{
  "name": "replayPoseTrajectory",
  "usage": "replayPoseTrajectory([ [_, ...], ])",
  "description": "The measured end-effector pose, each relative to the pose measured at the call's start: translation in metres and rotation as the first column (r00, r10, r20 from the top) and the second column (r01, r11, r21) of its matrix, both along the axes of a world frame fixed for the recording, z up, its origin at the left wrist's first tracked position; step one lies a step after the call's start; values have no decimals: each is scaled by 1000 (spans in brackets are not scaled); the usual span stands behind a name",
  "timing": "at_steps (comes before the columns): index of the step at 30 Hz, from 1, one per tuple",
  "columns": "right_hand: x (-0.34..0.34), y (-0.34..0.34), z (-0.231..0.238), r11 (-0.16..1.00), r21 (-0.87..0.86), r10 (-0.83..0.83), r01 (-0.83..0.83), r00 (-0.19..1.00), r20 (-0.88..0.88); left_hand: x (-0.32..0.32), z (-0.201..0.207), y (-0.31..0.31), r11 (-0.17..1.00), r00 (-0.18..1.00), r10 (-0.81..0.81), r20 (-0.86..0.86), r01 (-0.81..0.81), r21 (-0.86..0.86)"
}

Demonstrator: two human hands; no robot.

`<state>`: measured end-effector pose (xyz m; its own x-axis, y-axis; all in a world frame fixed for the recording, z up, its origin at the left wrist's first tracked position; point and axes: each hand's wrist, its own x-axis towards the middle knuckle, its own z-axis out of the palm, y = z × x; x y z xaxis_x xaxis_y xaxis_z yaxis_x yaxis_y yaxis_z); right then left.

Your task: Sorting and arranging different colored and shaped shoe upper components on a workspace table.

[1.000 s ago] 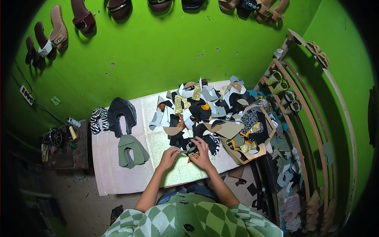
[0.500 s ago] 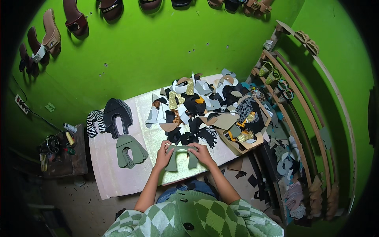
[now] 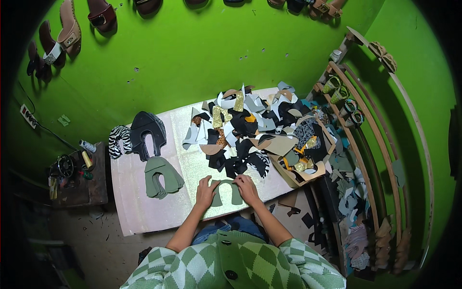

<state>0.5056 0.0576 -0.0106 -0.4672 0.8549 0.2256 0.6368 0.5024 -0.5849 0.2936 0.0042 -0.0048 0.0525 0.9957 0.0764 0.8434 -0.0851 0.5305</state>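
At the near edge of the table [image 3: 137, 212]: the green arch [image 3: 236, 195] rests between the two hands, curved top away and both legs toward that edge; it looks flat, or nearly so.
Left hand [image 3: 205, 192]: fingers bent, touching the arch's left shoulder; whether they pinch it or only press, I cannot tell.
Right hand [image 3: 249, 190]: fingers bent at the right shoulder, a near mirror of the left; pinch or press is unclear here too.
Step in hand: judging by the matched hands, laying or squaring one arch on the table.
Next move: seems to call for a light, even touch on both shoulders, since so thin a piece would probably flop or fold if taken from one side.
Green stack [image 3: 168, 169]: left of the left hand, well apart; notched pieces like the arch, slightly fanned.
Box [image 3: 283, 176]: beyond the right hand, filled with offcuts.
Scraps [image 3: 245, 126]: heaped behind the arch, black, white, grey, tan and gold.
Black stack [image 3: 144, 123]: just behind the green stack, slotted.
Zebra stack [image 3: 114, 139]: just beside the black stack, on its left.
Side table [image 3: 91, 190]: far left, bearing a black wheel [image 3: 64, 165] and thread [image 3: 87, 146].
Rack [image 3: 342, 79]: right, holding sandals [image 3: 332, 85].
Wall [image 3: 192, 53]: bright green, with footwear [image 3: 102, 17] along its top.
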Motion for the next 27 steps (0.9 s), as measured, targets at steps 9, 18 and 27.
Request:
replayPoseTrajectory([
  [9,-5,7,4,977,-151,183,-151,955,234,-7,-15,10,970,987,-23,-157,-16,-242],
  [18,39,22,27,948,-202,-299,247,910,-288,30,5,44,998,996,-30,78,33,-46],
  [27,159,49,50,631,-78,-746,772,576,-335,154,47,127,875,868,-457,193,399,273],
])
